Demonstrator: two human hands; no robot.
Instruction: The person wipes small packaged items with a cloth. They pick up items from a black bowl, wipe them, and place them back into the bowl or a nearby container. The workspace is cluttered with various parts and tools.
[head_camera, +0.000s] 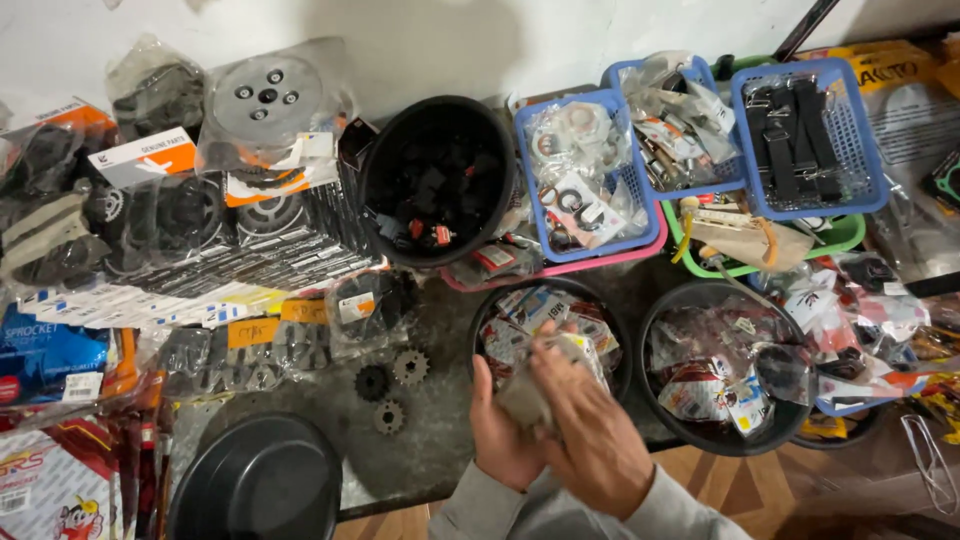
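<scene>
Two bare hands meet low in the middle of the view, both closed around one small clear plastic packet. The left hand cups it from below and the side, with its fingers curled up against the packet's left edge. The right hand lies over it, fingers wrapped across its top and front. The packet is blurred; its long axis seems to run from lower left to upper right, with the upper end pointing away from the person toward a round black tub full of similar packets, just beyond the hands. A second black tub of bagged parts stands just to the right. On the grey surface to the left of the hands lie three small loose sprockets, close together. A shallow black bowl sits near the front left corner. Farther back stand a black bucket of dark parts and several blue baskets holding bagged hardware. Stacked packaged parts cover the left side.
</scene>
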